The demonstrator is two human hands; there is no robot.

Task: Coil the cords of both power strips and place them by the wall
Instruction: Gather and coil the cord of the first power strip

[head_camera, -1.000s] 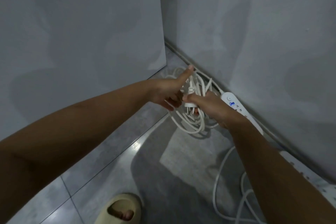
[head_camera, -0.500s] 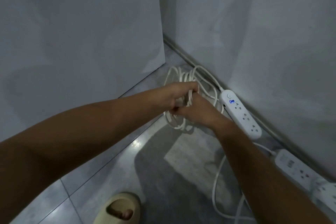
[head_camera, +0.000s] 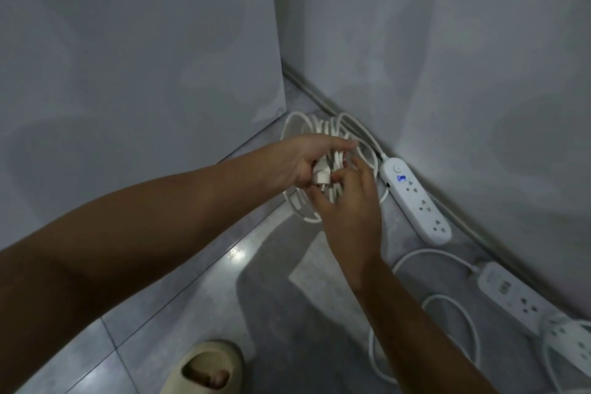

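Observation:
A white power strip (head_camera: 415,201) with a blue lit display lies on the floor against the right wall. Its white cord (head_camera: 307,125) is gathered in loops in the corner, just left of the strip. My left hand (head_camera: 307,160) is closed around the cord's white plug (head_camera: 320,176) above the coil. My right hand (head_camera: 348,205) hovers right beside the plug, fingers spread and touching the loops. A second white power strip (head_camera: 511,294) lies by the wall at the lower right, and its cord (head_camera: 447,297) trails loosely across the floor.
Grey walls meet in a corner behind the coil, with a large grey panel (head_camera: 144,73) on the left. The floor is grey tile. A foot in a beige slipper (head_camera: 208,368) stands at the bottom. Another white socket block (head_camera: 572,345) sits at the far lower right.
The coil has been lowered from the air into the corner by the wall. My right hand has loosened from the cord and spread its fingers; my left hand now holds the plug.

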